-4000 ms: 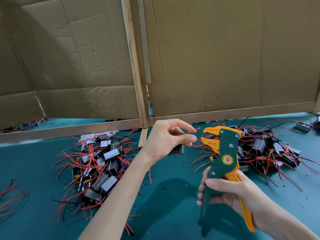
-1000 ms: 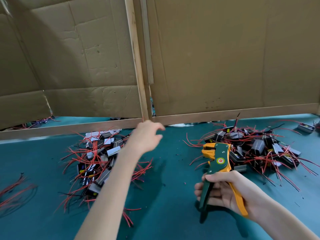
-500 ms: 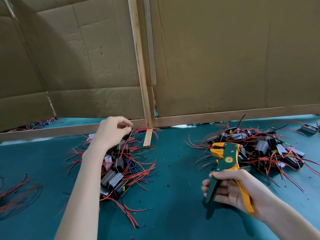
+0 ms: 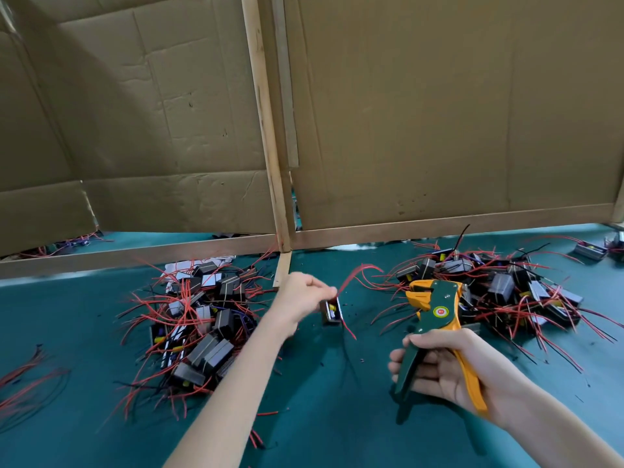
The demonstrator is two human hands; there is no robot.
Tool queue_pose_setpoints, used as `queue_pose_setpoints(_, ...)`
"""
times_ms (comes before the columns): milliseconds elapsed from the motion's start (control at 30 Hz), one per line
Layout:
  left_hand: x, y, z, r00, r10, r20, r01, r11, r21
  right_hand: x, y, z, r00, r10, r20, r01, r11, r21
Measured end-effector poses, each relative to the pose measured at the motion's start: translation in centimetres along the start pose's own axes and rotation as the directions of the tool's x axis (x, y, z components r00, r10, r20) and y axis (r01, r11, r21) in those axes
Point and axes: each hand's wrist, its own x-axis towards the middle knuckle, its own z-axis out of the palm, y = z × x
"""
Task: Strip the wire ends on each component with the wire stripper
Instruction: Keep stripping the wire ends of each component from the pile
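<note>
While left hand pinches component at its 3 o'clock, red leads arc up toward wire stripper, likely to present one end. Right hand clamps round stripper handles, head pointing 12 o'clock, ready to receive wire.

The left hand is hiding its own fingertips and part of the component it is holding. The red wires rising from it are smearing into a blur. The right hand is covering the middle of the wire stripper handles. Both forearms are running off the bottom edge. Loose wires are getting cut off at the left edge, and the cardboard wall is hiding part of another bundle.
</note>
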Motion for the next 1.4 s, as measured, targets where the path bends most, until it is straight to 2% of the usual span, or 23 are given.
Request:
queue_pose_setpoints(67,0.3,-1.0,1.0,0.997,0.021,-0.072,-0.004,0.974,0.228,0.0,0.0,-0.1,1.0,0.0,0.0,0.0,1.0,-0.002)
queue_pose_setpoints(133,0.3,-1.2,1.1,0.99,0.103,-0.094,-0.06,0.923,0.379,0.0,-0.1,-0.1,1.0,0.0,0.002,0.0,1.0,0.005)
queue_pose_setpoints(200,0.3,-0.8,0.7,0.98,0.191,-0.053,-0.144,0.87,0.471,0.0,-0.1,-0.1,1.0,0.001,0.005,-0.001,1.0,0.02)
queue_pose_setpoints(267,0.2,-0.2,-0.3,0.959,0.275,0.064,-0.261,0.778,0.571,0.0,-0.2,-0.1,1.0,0.001,0.007,-0.001,1.0,0.026)
queue_pose_setpoints(333,0.1,0.3,-1.3,0.929,0.289,0.232,-0.37,0.699,0.612,0.0,-0.1,-0.2,1.0,-0.001,0.01,0.001,0.999,0.032)
queue_pose_setpoints(400,-0.2,0.7,-1.8,0.903,0.26,0.342,-0.423,0.678,0.601,0.0,-0.1,-0.2,1.0,0.0,0.014,0.0,0.999,0.035)
queue_pose_setpoints(567,-0.3,0.6,-1.7,0.912,0.286,0.295,-0.405,0.747,0.527,-0.2,-0.2,0.0,1.0,0.0,0.011,0.0,1.0,0.023)
queue_pose_setpoints(667,0.1,0.3,-2.6,0.9,0.292,0.323,-0.431,0.698,0.571,-0.2,-0.3,-0.1,1.0,-0.006,0.007,0.006,1.0,0.022)
queue_pose_setpoints(800,0.4,-0.3,-3.0,0.93,0.214,0.299,-0.367,0.554,0.747,-0.2,-0.3,0.1,1.0,-0.003,0.004,0.003,1.0,0.015)
queue_pose_setpoints(867,0.3,-0.2,-2.9,0.952,0.152,0.267,-0.304,0.6,0.74,-0.2,-0.2,0.1,1.0,-0.003,0.004,0.003,1.0,0.007)
queue_pose_setpoints(933,-0.2,0.2,-2.7,0.946,0.084,0.312,-0.275,0.717,0.64,-0.2,-0.2,0.1,1.0,-0.001,0.0,0.001,1.0,0.012)
queue_pose_setpoints(1000,-1.0,0.9,-2.4,0.891,0.021,0.453,-0.231,0.882,0.412,-0.1,-0.2,0.0,1.0,0.001,0.0,-0.001,1.0,0.02)
queue_pose_setpoints(1067,-1.4,1.6,-1.9,0.817,-0.021,0.577,-0.144,0.96,0.239,-0.1,-0.3,0.0,1.0,0.003,-0.005,-0.003,1.0,0.025)
queue_pose_setpoints(1167,-1.3,1.6,-1.3,0.757,-0.015,0.653,-0.113,0.982,0.154,0.0,-0.4,0.0,1.0,-0.001,-0.011,0.001,1.0,0.025)
queue_pose_setpoints(1400,-0.6,-0.3,0.0,0.805,0.231,0.546,-0.383,0.906,0.182,-0.1,-0.4,-0.1,1.0,-0.001,-0.009,0.001,1.0,0.027)
